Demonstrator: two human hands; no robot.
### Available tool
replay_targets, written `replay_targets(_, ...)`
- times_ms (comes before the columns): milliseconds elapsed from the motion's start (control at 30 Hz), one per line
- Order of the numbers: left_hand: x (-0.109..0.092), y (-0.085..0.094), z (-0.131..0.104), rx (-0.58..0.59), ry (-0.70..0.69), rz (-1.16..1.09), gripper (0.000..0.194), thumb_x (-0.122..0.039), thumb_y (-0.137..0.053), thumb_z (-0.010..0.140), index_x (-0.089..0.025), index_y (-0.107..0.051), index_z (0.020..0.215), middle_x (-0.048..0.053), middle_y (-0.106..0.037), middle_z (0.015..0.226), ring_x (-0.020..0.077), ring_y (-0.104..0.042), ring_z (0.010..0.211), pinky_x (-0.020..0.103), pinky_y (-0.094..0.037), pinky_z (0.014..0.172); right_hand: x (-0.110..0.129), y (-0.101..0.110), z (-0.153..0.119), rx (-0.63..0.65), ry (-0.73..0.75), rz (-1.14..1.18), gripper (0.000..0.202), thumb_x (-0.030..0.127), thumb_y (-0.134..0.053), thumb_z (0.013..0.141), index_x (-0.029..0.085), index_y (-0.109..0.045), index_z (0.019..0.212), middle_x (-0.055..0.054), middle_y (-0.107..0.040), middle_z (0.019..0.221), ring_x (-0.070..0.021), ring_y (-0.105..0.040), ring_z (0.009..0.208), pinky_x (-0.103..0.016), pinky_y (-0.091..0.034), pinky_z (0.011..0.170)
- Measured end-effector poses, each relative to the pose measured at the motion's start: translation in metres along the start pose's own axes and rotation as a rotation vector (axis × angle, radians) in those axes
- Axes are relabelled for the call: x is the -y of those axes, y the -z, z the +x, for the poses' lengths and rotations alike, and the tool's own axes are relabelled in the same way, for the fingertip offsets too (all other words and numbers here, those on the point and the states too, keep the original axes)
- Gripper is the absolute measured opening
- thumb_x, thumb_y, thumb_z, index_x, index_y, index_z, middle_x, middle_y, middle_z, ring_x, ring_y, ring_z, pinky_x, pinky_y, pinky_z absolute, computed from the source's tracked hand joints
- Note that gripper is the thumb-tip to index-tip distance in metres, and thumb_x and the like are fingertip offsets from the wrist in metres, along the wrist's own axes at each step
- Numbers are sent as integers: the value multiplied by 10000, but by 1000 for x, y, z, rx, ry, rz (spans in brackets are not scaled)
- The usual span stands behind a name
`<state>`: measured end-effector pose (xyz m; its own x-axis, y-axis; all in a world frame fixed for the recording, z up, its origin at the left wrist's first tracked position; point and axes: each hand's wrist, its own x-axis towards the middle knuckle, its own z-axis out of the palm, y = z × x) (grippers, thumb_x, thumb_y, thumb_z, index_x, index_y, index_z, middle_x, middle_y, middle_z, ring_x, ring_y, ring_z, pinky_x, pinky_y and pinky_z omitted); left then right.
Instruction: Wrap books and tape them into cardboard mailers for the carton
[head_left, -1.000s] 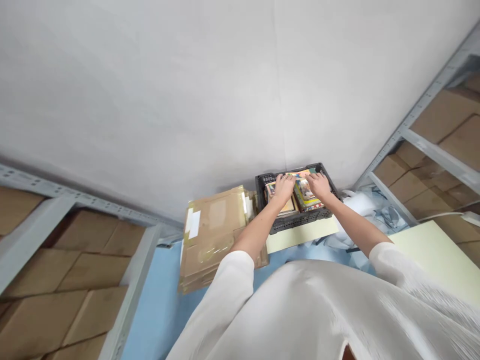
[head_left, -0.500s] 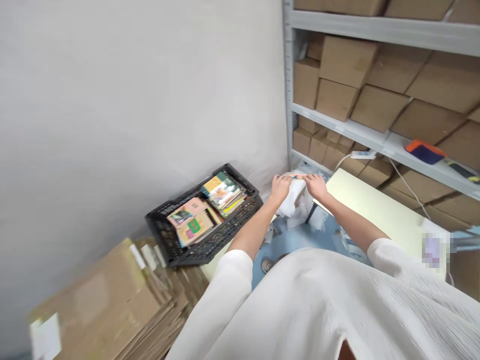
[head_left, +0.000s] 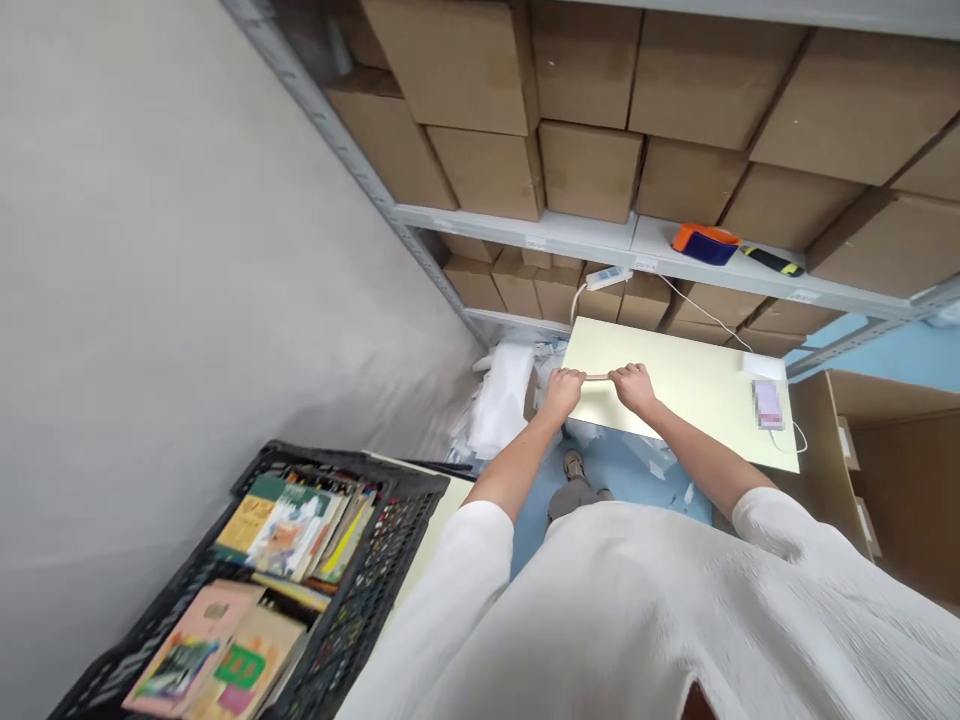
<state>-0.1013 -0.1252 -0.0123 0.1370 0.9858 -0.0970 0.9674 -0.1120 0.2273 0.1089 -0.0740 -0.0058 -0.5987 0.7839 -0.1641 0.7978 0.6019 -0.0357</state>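
Note:
Both hands hold a thin book (head_left: 598,377), turned almost edge-on so that only a narrow pale strip shows between them. My left hand (head_left: 565,394) is closed on its left end, and my right hand (head_left: 633,387) grips the right end. The book is over the left part of a pale yellow table (head_left: 675,375); its cover cannot be seen. At lower left stands a black plastic crate (head_left: 360,590) with two groups of books, among them a green and yellow book (head_left: 259,515) and a pink book (head_left: 206,630).
Metal shelves (head_left: 570,232) full of cardboard boxes (head_left: 480,170) stand ahead. An orange and blue tape dispenser-like thing (head_left: 706,244) and a yellow-black cutter (head_left: 772,262) lie there. A phone (head_left: 766,405) rests on the table, an open carton (head_left: 892,450) at right, white wrapping (head_left: 502,400) on the floor.
My view has turned right, so the crate sits lower left and the table is more central. Both hands still hold the book, now over the table; its coloured face no longer shows.

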Motion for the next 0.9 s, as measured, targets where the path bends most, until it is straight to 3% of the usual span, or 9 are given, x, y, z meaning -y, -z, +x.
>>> replay_targets(200,8,-16,58,99,-135,14,351,-157,-491,1098,-202,-828,1179,155,-793,1206,281,-699,1183,429,-480,1057,-28,-17,19,73,-141,7,469,91,-405,1058,150,-794,1312,-198,-782,1212,-332,-575,1127,-426,-289,948)
replay_targets(367,20,-32,89,154,-192,-25,346,-185,-491,1114,-183,-829,1188,172,-785,1221,291,-691,1198,435,-487,1068,-37,-35,33,99,-219,49,495,117,-374,1073,147,-797,1329,-209,-782,1211,-356,-544,1172,-454,-283,971)
replay_targets(733,24,-81,97,274,-320,-95,284,-207,-580,1106,-200,-841,1220,152,-811,1271,287,-727,1240,419,-520,1097,-56,-79,38,197,-178,88,503,126,-397,1065,127,-740,1433,-228,-751,1270,-374,-509,1204,-471,-285,1022)
replay_targets(900,27,-94,92,336,-301,-125,309,-229,-533,1132,-207,-822,1241,137,-804,1324,277,-732,1261,396,-522,1104,-60,-98,40,212,-258,99,504,72,-392,1027,90,-728,1402,-253,-698,1382,-378,-524,1235,-473,-328,1028)
